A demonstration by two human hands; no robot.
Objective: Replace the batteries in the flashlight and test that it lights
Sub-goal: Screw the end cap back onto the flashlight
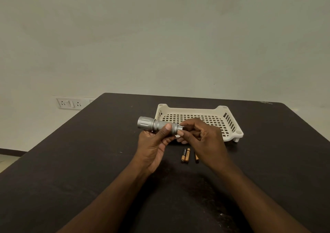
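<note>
Silver flashlight [157, 124] at frame centre, horizontal, above bench [71, 161]. Left hand [153, 143] grips barrel from below; right hand [201, 136] pinches tail end. Three AAA batteries [185, 155] lie just below the hands.

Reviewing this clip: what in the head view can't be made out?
- Flashlight tail end: covered by right hand fingers; cap state unclear.
- Third battery: partly behind right hand.
- Battery pair labels: too small.
- Lens: faces away, lit or not unknown.
- Left hand grips the barrel.
</note>
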